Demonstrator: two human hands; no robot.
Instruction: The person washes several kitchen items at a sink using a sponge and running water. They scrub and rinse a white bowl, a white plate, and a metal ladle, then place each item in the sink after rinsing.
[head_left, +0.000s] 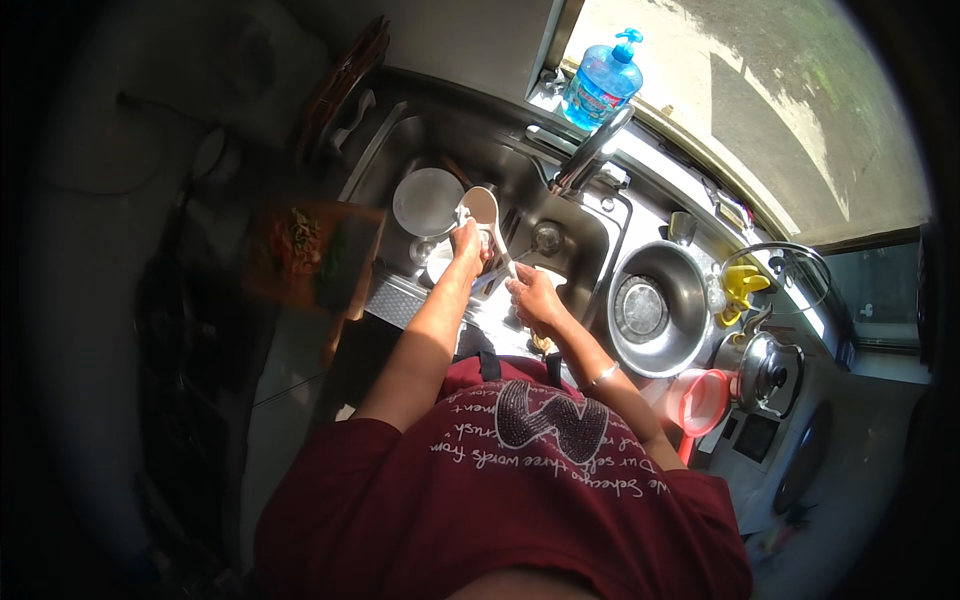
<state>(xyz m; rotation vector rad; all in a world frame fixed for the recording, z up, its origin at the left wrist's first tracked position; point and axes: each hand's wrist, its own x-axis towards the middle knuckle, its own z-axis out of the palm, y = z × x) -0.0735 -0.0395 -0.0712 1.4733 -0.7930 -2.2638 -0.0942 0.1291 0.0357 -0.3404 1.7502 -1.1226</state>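
A pale ladle (481, 205) is held over the double steel sink, its bowl pointing away from me. My right hand (534, 298) grips the lower end of its handle. Beside the ladle's bowl, my left hand (469, 247) is closed on a small whitish cloth or scourer (463, 217), partly hidden by the fingers. A round, pale lid or plate (428, 202) lies in the left basin, with a white bowl (439, 262) below it, partly covered by my left hand. Chopsticks and other utensils lie near the sink's divider, partly hidden by the ladle.
The faucet (592, 154) rises behind the sink, near a blue soap pump bottle (602, 82). To the right stand a large steel basin (679, 300), a red-rimmed dipper (701, 405), a kettle (761, 371) and a glass lid (806, 279). A cutting board (360, 259) with chopped food is left.
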